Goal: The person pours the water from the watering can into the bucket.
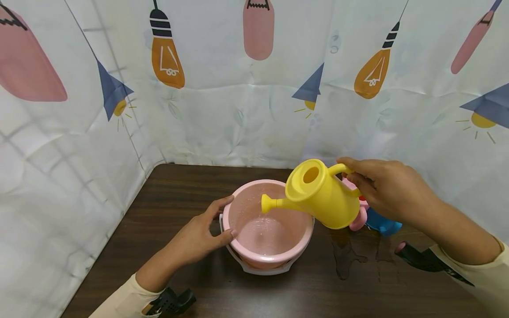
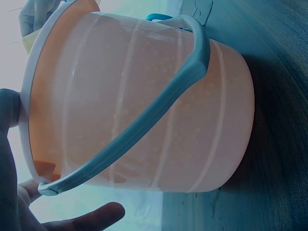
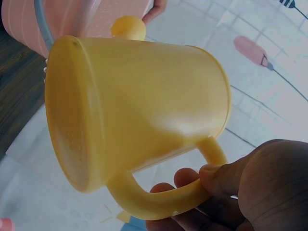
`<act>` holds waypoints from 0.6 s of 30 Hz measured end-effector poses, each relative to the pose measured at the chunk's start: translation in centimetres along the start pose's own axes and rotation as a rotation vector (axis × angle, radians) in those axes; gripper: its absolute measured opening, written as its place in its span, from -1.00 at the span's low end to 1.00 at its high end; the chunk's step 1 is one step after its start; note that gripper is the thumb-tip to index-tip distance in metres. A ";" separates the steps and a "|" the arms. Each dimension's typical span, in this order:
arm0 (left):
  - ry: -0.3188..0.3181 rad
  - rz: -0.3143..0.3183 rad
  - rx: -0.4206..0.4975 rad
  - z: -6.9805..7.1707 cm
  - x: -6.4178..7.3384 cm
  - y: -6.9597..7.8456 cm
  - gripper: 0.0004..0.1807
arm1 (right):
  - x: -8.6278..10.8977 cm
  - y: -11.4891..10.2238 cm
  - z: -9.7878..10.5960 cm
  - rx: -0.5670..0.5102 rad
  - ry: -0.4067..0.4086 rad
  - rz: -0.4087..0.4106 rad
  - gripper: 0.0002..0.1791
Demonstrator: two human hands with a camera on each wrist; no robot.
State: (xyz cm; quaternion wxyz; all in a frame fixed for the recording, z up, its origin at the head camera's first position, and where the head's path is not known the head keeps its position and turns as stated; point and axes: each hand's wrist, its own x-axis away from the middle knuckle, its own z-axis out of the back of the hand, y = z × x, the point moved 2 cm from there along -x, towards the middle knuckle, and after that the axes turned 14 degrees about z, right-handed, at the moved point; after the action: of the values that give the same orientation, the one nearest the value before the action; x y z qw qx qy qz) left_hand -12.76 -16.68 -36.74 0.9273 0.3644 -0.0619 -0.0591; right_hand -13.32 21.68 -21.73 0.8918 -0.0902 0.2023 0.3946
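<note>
My right hand (image 1: 381,185) grips the handle of a yellow watering can (image 1: 324,198) and holds it tilted, its spout over a pink bucket (image 1: 268,260). Fine streaks of water show below the spout, and some water lies on the bucket's bottom. My left hand (image 1: 203,229) holds the bucket's rim at its left side, thumb toward the front and fingers farther back. In the left wrist view the bucket's pale handle (image 2: 139,125) hangs down across its side. From the right wrist, my fingers (image 3: 187,178) show curled round the can's handle.
Behind the watering can, a pink item (image 1: 359,219) and a blue item (image 1: 383,222) stand partly hidden on the dark wooden table (image 1: 191,185). Spilled water (image 1: 343,258) lies right of the bucket. A printed white cloth (image 1: 222,115) hangs behind and to the left.
</note>
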 end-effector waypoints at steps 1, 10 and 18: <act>0.000 0.000 0.001 0.0 0.0 0.0 -0.11 | 0.0 0.0 0.0 -0.001 0.000 -0.003 -0.52; -0.008 0.012 0.003 0.0 0.1 0.0 -0.11 | 0.1 0.0 0.1 -0.010 -0.002 -0.011 -0.51; -0.012 0.015 0.009 0.0 0.1 0.0 -0.11 | 0.1 0.1 0.0 -0.017 0.018 0.007 -0.49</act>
State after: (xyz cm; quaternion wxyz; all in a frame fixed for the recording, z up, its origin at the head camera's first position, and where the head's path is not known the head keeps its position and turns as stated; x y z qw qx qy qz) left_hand -12.69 -16.66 -36.74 0.9256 0.3679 -0.0705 -0.0542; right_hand -13.35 21.77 -21.77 0.8877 -0.1007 0.2072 0.3986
